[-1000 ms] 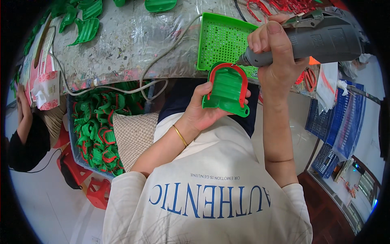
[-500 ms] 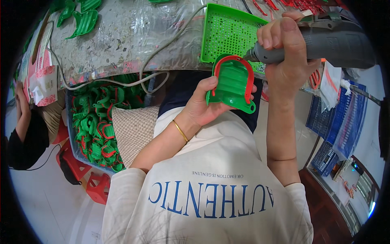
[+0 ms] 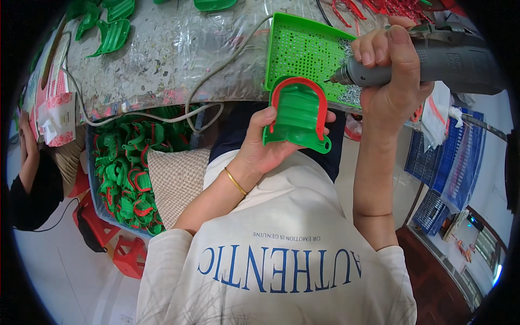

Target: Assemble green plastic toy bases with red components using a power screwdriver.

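Note:
My left hand (image 3: pixel 257 143) grips a curved, ribbed green plastic piece (image 3: pixel 298 114) from below and its left side, thumb on the near left edge. A red U-shaped strip (image 3: pixel 322 103) runs round the inside of its rim. My right hand (image 3: pixel 398 70) is wrapped round a grey electric screwdriver (image 3: pixel 455 62), held nearly level and pointing left. Its thin bit ends just beyond the strip's upper right curve, with a small gap visible between them. Behind both lies a bright green perforated tray (image 3: pixel 269 59) holding many small silvery screws (image 3: pixel 349 93) along its right side.
A blue bin (image 3: pixel 97 203) full of green-and-red pieces stands left of my lap, beside a woven cushion (image 3: pixel 176 176). Loose green pieces (image 3: pixel 114 37) and a grey cable (image 3: pixel 216 70) lie on the worn table. Red strips (image 3: pixel 387 8) are heaped far right. Another person's arm (image 3: pixel 30 157) shows at left.
My left hand has shifted the green piece slightly left and down. The screwdriver has moved off the red strip and a little right, so its bit now shows over the tray.

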{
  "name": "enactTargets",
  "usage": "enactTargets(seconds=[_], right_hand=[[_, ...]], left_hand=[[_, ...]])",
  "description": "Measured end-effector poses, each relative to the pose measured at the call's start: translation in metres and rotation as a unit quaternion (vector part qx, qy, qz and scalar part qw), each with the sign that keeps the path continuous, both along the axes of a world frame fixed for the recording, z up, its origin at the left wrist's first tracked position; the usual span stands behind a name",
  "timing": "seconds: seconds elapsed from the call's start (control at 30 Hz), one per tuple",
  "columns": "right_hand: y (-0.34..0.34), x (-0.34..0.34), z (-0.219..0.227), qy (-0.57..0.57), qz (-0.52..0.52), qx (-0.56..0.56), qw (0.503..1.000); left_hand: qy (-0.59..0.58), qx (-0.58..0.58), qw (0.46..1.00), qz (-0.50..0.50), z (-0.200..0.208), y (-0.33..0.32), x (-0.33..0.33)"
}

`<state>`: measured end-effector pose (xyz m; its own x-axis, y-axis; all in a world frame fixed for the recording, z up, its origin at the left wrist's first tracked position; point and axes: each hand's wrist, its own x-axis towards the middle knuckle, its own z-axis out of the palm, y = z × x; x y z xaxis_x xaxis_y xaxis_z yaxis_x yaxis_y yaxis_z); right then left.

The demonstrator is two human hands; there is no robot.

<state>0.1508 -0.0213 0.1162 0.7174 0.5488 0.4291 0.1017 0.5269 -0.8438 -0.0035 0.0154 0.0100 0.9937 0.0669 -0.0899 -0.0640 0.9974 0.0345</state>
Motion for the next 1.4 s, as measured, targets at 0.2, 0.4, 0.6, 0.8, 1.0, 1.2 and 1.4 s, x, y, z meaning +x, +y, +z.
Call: enactTargets(seconds=[0.2,0.4,0.6,0.8,1.0,1.2,1.4], right_hand=[[-0.001,-0.001,0.002,0.007,0.015,-0.017,1.0],[0.002,-0.011,-0.006,0.005,0.015,-0.021,1.0],[0.008,-0.023,0.013,0.114,-0.068,-0.075,0.988],[0.011,-0.013,0.018,0.092,-0.09,-0.072,0.989],[-0.007,0.006,-0.037,-0.033,-0.067,-0.062,0.995],[-0.013,0.006,-0.06,-0.031,-0.1,-0.09,0.99],[-0.012,0.005,-0.066,-0.03,-0.116,-0.102,0.988]], left_hand=[[0.005,0.053,0.995,0.08,0.012,0.008,-0.001],[0.012,0.098,0.989,0.11,0.021,0.011,0.005],[0.043,0.086,0.988,0.124,0.015,0.015,0.013],[0.055,0.069,0.989,0.117,0.013,0.02,-0.002],[0.053,0.015,0.995,-0.08,0.007,-0.009,-0.025],[0.045,-0.013,0.996,-0.076,-0.009,-0.011,-0.017],[0.027,-0.028,0.997,-0.068,-0.012,-0.012,-0.016]])
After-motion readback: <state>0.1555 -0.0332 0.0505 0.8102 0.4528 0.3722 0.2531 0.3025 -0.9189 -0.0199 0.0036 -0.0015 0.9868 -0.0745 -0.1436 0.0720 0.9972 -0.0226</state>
